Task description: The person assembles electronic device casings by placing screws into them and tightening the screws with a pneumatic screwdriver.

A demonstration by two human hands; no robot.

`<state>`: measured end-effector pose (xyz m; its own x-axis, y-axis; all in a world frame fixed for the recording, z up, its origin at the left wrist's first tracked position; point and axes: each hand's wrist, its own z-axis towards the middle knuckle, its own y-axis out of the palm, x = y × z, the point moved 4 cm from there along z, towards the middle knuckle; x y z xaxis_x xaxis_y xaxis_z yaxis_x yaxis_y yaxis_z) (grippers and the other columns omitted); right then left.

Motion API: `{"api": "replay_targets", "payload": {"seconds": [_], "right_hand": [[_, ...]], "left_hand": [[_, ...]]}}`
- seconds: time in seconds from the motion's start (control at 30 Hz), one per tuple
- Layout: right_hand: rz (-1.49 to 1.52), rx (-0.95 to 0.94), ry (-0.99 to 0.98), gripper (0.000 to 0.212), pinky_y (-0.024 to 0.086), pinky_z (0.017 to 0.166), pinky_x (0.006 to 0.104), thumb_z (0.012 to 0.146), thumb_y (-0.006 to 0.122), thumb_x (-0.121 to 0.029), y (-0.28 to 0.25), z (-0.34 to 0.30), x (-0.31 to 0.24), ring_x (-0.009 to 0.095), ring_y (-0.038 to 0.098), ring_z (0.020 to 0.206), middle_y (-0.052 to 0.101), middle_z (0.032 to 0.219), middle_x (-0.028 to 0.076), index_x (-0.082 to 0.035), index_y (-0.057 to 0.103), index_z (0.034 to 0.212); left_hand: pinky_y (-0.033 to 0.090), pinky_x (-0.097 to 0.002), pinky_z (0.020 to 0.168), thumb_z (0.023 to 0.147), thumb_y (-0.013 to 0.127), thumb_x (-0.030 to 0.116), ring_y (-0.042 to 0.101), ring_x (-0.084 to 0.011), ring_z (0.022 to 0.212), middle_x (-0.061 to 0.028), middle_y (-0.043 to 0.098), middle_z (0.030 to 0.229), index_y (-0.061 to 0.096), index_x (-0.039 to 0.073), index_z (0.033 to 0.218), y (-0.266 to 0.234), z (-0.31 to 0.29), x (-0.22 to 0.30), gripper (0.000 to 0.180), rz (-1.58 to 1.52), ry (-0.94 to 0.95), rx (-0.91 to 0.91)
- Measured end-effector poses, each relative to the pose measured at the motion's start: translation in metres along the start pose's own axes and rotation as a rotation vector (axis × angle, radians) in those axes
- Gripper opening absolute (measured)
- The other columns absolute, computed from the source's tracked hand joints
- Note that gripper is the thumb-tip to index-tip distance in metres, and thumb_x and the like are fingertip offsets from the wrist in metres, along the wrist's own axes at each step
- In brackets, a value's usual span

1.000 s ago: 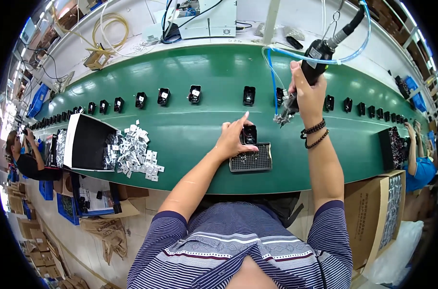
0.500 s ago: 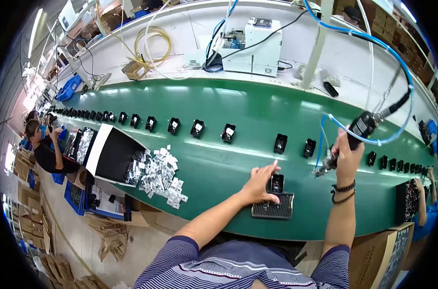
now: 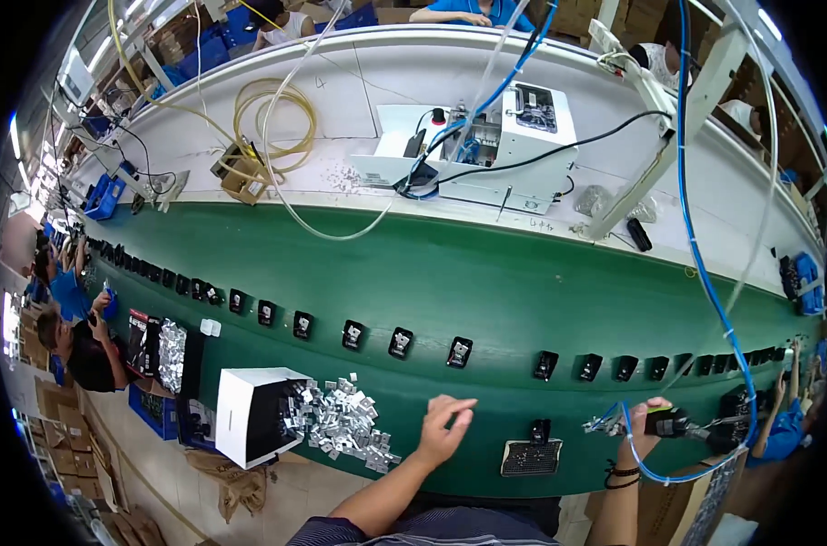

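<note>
My left hand hovers over the green table. Its thumb and forefinger are apart, and nothing shows between them. To its left lies a heap of small silvery metal plates, spilling from a white box tipped on its side. My right hand grips a black power screwdriver held roughly level, its metal tip end pointing left. Between my hands, a small black housing stands at the far edge of a dark gridded block. Neither hand touches them.
A row of black housings crosses the table beyond my hands. The screwdriver's blue hose loops down at right. A white machine and a coiled yellow hose sit on the back shelf. Co-workers are at both ends.
My left hand has left the black housing on the block and moved left toward the metal plates. The screwdriver has swung from steeply tilted to nearly level. The whole view has shifted.
</note>
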<state>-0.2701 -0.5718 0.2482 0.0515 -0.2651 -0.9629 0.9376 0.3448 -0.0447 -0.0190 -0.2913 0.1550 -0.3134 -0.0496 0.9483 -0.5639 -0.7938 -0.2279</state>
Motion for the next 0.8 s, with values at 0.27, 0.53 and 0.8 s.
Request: {"api": "replay_targets", "payload": {"seconds": [0.27, 0.53, 0.8], "right_hand": [[-0.086, 0.200, 0.211, 0.027, 0.053, 0.084, 0.0312, 0.096, 0.069, -0.012, 0.012, -0.023, -0.029, 0.017, 0.062, 0.083, 0.063, 0.093, 0.005, -0.007, 0.054, 0.118], [-0.325, 0.259, 0.343, 0.025, 0.049, 0.095, 0.0337, 0.096, 0.071, -0.013, 0.020, -0.022, -0.043, 0.019, 0.060, 0.100, 0.063, 0.106, 0.009, -0.006, 0.056, 0.114], [-0.070, 0.013, 0.091, 0.021, 0.051, 0.078, 0.0306, 0.095, 0.071, -0.014, 0.022, -0.003, -0.031, 0.017, 0.060, 0.079, 0.062, 0.091, 0.008, -0.007, 0.054, 0.103]], "left_hand": [[0.043, -0.0344, 0.091, 0.093, 0.063, 0.009, 0.058, -0.0197, 0.087, -0.0050, 0.063, 0.101, 0.068, 0.006, 0.120, -0.158, 0.234, 0.019, 0.027, 0.326, 0.143, 0.266], [0.051, -0.0356, 0.081, 0.092, 0.068, 0.011, 0.066, -0.0244, 0.085, -0.0070, 0.071, 0.099, 0.071, 0.004, 0.112, -0.104, 0.495, 0.016, 0.022, 0.463, 0.465, 0.024], [0.048, -0.0331, 0.088, 0.097, 0.059, 0.003, 0.060, -0.0210, 0.098, -0.0078, 0.067, 0.109, 0.069, 0.001, 0.116, -0.088, 0.432, -0.007, 0.022, 0.220, 0.169, 0.321]]}}
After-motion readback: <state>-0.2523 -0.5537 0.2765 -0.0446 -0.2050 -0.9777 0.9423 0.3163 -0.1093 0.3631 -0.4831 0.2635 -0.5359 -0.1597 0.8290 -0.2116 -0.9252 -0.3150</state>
